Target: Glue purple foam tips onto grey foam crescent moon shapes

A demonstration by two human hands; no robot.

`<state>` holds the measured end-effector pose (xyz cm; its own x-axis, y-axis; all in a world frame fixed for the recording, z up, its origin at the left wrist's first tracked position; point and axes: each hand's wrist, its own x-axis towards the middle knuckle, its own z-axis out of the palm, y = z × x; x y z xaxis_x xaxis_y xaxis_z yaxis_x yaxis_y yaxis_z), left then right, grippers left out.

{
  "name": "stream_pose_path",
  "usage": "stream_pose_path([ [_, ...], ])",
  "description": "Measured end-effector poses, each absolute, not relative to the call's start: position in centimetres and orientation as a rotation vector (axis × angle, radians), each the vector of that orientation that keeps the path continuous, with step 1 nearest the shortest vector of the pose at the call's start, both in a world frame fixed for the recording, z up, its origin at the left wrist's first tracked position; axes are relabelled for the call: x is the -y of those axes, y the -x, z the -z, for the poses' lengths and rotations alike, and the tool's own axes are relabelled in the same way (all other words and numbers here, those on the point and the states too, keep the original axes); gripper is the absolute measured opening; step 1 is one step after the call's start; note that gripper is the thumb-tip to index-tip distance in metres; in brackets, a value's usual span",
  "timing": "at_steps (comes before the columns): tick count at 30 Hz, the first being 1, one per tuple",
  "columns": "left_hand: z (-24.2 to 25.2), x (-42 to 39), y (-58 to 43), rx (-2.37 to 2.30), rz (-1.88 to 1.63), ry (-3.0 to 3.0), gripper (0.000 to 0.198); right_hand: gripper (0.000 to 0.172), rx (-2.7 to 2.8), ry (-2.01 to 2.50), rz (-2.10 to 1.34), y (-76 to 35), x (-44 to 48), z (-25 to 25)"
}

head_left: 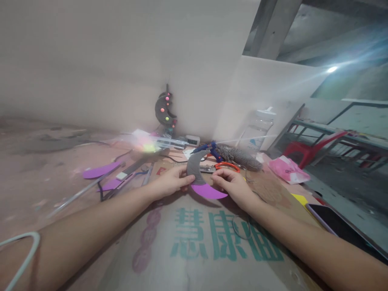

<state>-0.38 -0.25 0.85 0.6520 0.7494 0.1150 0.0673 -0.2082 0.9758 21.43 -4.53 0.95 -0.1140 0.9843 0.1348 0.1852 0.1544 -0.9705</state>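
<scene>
A crescent-shaped piece, grey in its upper part and flat purple in its lower part [196, 171], is held up over the middle of the bench [65, 161]. The person's left hand [169, 182] has its fingers clamped on the left edge of the grey part, thumb in front. The right hand [235, 186] is just beside the purple tip, its fingers curled toward the thumb; I cannot tell whether they close on anything.

Beneath the hands lies a sheet of brown cardboard [163, 250] printed with large green characters. Just behind the hands are scissors with orange handles [227, 165], a dark blue tool [216, 152] and a shaggy bundle of grey yarn [242, 157]. To the left, a loose purple curved piece [101, 170] lies on the bench.

Farther back, a dark crescent ornament dotted with coloured balls [163, 110] stands out against a pale wall [106, 60]. At right are a clear bottle with a white lid [257, 130], a pink-and-white packet [289, 169] and a dark-screened phone [336, 226]. Beyond the bench is a red plastic chair [303, 150].
</scene>
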Motion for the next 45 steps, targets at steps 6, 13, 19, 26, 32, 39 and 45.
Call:
stream_pose_path([
  [6, -0.5, 0.0, 0.3, -0.739, -0.853, -1.47, 0.045, 0.029, 1.531, 1.151, -0.781, -21.6, 5.0, -1.3],
  [13, -0.1, -0.2, 0.2, -0.756, -0.955, -1.357, 0.048, 0.029, 1.66, 1.141, -0.727, -21.6, 5.6, -1.0],
  [19, 0.0, 0.1, -0.1, -0.859, -0.964, -1.616, 0.046, 0.015, 1.844, 1.249, -0.41, -20.8, 6.2, -1.4],
  [26, -0.9, 1.1, 0.6, -0.904, -1.005, -1.824, 0.035, 0.01, 2.207, 1.134, -0.001, -21.1, 6.2, -0.5],
  [32, -0.3, 0.8, 0.4, -0.851, -1.117, -1.459, 0.033, 0.013, 2.454, 0.885, -0.002, -20.6, 6.8, -1.1],
  [39, -0.2, 0.2, 0.3, -1.098, -0.985, -1.55, 0.05, 0.023, 2.184, 1.193, -0.133, -21.0, 6.7, -1.0],
  [45, -0.7, 0.5, 0.3, -1.122, -0.984, -1.633, 0.052, 0.02, 2.192, 1.181, -0.377, -20.6, 5.7, -1.1],
])
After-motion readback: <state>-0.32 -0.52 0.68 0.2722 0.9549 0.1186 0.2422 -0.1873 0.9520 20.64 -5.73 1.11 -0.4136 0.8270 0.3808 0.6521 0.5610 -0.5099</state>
